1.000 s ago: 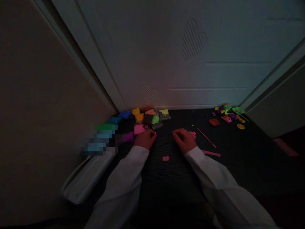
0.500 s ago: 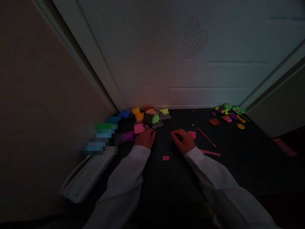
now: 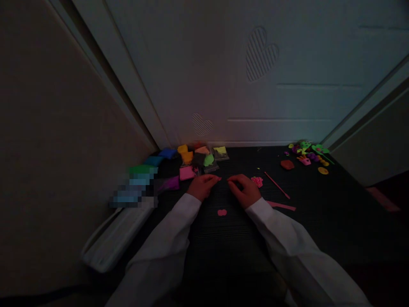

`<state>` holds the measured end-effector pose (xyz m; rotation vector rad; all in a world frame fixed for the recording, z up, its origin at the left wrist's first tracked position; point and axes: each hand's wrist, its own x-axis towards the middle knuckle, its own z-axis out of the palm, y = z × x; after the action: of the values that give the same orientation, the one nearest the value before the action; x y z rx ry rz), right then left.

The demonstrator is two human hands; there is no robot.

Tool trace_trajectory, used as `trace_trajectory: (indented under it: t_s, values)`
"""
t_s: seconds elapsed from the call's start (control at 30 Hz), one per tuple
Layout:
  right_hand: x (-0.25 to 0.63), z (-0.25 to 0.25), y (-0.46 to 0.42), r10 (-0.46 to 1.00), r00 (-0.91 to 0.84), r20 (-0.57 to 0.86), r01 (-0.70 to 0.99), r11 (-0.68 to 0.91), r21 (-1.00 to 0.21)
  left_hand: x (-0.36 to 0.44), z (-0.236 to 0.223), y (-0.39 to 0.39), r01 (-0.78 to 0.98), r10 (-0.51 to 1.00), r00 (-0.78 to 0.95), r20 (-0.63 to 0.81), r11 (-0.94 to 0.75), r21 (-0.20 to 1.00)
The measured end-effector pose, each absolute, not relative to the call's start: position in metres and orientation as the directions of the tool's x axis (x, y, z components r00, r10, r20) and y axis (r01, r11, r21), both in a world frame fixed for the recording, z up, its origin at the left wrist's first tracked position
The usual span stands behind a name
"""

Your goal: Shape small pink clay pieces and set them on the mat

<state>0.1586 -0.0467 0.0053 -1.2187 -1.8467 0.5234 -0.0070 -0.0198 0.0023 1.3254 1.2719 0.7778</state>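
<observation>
My left hand (image 3: 203, 186) is closed in a pinch above the dark table, and a small pink piece of clay (image 3: 219, 179) shows at its fingertips. Facing it across a narrow gap, my right hand (image 3: 244, 189) is also pinched; whatever its fingertips hold is too small to make out. Just beyond the right hand lies a ruffled pink clay cluster (image 3: 257, 182). Two joined flat pink discs (image 3: 222, 212) rest on the table between my forearms. To the right are a thin pink stick tool (image 3: 277, 185) and a flat pink strip (image 3: 283, 206), partly behind my sleeve.
Bags of coloured clay, among them a pink one (image 3: 187, 172) and a blue one (image 3: 168, 153), line the back left. A long white case (image 3: 119, 238) lies at the left. Small clay figures (image 3: 305, 160) and a reddish-brown lump (image 3: 287, 164) sit at the back right, before a white door (image 3: 223, 76).
My left hand has moved right, toward the right hand, and the pink piece now shows at its fingertips. My right hand has barely shifted.
</observation>
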Motion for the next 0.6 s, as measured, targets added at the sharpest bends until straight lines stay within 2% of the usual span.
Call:
trace_trajectory:
  t_s: [0.1, 0.2, 0.4, 0.6]
  values:
    - [0.158, 0.004, -0.047, 0.905, -0.163, 0.393, 0.515, 0.418, -0.748, 0.001, -0.002, -0.025, 0.043, 0.904, 0.312, -0.291, 0.293, 0.955]
    - [0.157, 0.003, -0.047, 0.924, -0.152, 0.352, 0.482, 0.380, -0.790, 0.005, -0.005, -0.028, -0.045, 0.879, 0.361, -0.313, 0.352, 0.935]
    - [0.156, 0.003, -0.047, 0.940, -0.137, 0.312, 0.466, 0.340, -0.817, 0.007, -0.003, -0.029, -0.088, 0.866, 0.393, -0.310, 0.371, 0.924]
    - [0.156, 0.005, -0.047, 0.947, -0.131, 0.293, 0.464, 0.320, -0.826, 0.008, 0.000, -0.031, -0.040, 0.876, 0.375, -0.303, 0.342, 0.939]
